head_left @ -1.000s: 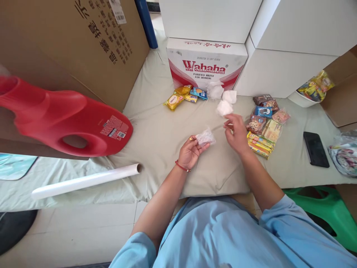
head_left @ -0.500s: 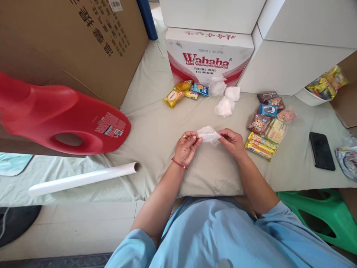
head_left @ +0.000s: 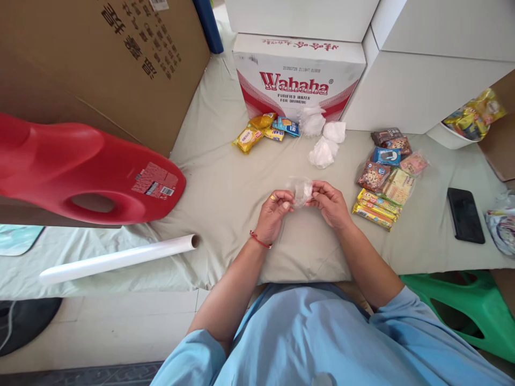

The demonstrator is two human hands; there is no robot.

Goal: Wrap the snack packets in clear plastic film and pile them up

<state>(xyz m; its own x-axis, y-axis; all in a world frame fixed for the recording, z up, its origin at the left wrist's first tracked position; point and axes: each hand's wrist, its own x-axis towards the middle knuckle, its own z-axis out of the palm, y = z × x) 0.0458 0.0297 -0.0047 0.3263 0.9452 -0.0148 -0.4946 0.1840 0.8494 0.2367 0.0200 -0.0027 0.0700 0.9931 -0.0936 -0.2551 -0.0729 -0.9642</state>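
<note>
My left hand (head_left: 273, 210) and my right hand (head_left: 329, 201) both pinch a small clear-plastic wrapped packet (head_left: 300, 189) between them, held just above the pale cloth-covered surface (head_left: 225, 187). Behind the hands lie three white wrapped bundles (head_left: 323, 134). A pile of yellow and blue snack packets (head_left: 263, 131) sits at the foot of the Wahaha water box (head_left: 298, 75). More snack packets (head_left: 384, 177) lie to the right of my right hand.
A red plastic jug (head_left: 88, 171) lies on its side at left, against a big cardboard box (head_left: 104, 59). A roll of clear film (head_left: 116, 259) rests near the front edge. A black phone (head_left: 465, 215), a white bowl of snacks (head_left: 462, 126) and a green stool (head_left: 470, 311) are at right.
My right hand came back from the white bundles and joined the left on the wrapped packet. Both hands now press it closer together and it looks more bunched.
</note>
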